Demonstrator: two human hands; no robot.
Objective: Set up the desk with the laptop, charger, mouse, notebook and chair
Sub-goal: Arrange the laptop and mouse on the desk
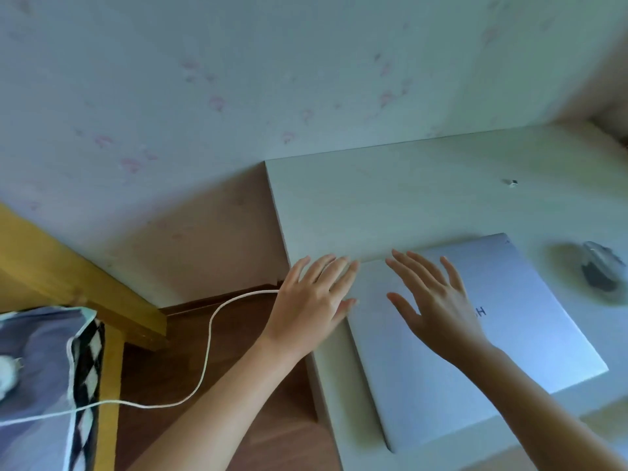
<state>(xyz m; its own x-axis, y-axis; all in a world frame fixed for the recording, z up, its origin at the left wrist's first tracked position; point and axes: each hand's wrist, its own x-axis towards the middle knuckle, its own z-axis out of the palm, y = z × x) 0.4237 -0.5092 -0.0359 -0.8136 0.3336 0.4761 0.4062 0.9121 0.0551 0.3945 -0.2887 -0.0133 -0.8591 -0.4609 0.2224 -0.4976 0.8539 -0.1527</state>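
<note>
A closed silver laptop (pixel 509 338) lies flat on the pale desk (pixel 390 198), near the desk's left front corner. My right hand (pixel 438 300) hovers over the lid with fingers spread, holding nothing. My left hand (pixel 312 297) is at the laptop's left rear corner, fingers spread; its thumb touches the laptop's left edge. A white charger cable (pixel 207 334) runs from behind my left hand down over the floor to the left. Its end is hidden by that hand. A grey mouse (pixel 599 270) sits blurred to the right of the laptop.
A small white and dark piece (pixel 510 182) lies on the desk behind the laptop. A wooden bed frame (pixel 68 266) with blue and black-and-white checked bedding (pixel 44 368) stands at left. Brown wooden floor (pixel 238 402) lies between bed and desk. A wallpapered wall (pixel 238 79) is behind.
</note>
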